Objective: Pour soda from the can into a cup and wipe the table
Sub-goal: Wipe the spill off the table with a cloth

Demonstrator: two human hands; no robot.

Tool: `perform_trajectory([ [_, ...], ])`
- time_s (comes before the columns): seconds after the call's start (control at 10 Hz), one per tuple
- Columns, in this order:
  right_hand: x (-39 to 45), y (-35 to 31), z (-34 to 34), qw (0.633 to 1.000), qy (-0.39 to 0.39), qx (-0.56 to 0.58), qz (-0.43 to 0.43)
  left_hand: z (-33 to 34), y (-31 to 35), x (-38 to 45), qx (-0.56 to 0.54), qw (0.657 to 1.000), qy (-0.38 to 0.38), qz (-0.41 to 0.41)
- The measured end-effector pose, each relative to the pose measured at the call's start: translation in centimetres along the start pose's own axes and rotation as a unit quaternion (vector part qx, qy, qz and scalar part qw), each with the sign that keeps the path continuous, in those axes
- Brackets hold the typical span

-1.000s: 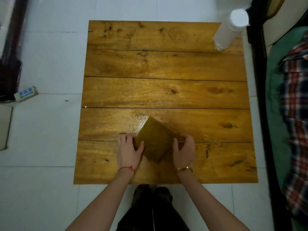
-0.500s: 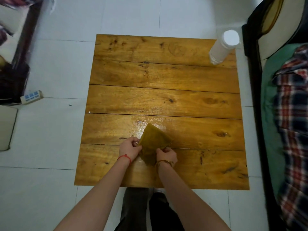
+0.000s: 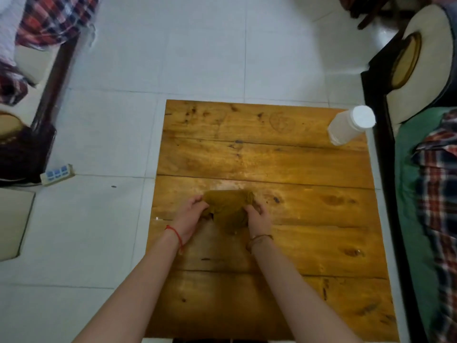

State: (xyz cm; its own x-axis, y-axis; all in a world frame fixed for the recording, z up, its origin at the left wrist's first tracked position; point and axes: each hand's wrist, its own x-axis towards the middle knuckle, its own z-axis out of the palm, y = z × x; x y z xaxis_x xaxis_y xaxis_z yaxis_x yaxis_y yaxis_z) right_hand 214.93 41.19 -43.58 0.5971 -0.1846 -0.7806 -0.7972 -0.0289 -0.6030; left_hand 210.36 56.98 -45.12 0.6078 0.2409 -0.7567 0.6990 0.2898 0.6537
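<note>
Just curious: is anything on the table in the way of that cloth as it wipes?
Nothing visible. Both hands, left hand and right hand, hold the cloth; the white cup stands apart at the far right corner.

No legible text on anything visible.

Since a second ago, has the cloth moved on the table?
Yes. The cloth has gone from the plank nearest the person toward the far edge of the table, now bunched.

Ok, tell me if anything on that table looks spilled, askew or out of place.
Nothing stands out. Both hands, left hand and right hand, hold a bunched brown cloth on the wooden table. A white cup stands upright at the far right corner. No puddle shows.
</note>
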Motion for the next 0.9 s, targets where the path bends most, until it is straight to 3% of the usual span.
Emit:
perform_trajectory([
  [0.1,2.7,-5.3,5.3,0.998,-0.048,0.028,-0.017,-2.7,4.9,3.5,0.026,0.998,0.025,0.057],
  [0.3,8.3,-12.9,14.9,0.989,-0.12,-0.032,-0.077,-7.5,12.7,10.7,0.093,0.982,0.053,0.153],
  [0.5,12.1,-15.2,20.6,0.981,-0.148,-0.077,-0.101,-10.0,15.2,16.0,0.149,0.963,0.077,0.21],
  [0.7,13.7,-14.1,21.8,0.972,-0.137,-0.157,-0.107,-11.1,13.4,19.1,0.235,0.948,0.102,0.191],
  [0.9,13.1,-13.2,20.9,0.97,-0.114,-0.179,-0.12,-11.1,12.6,17.7,0.235,0.947,0.136,0.17],
])
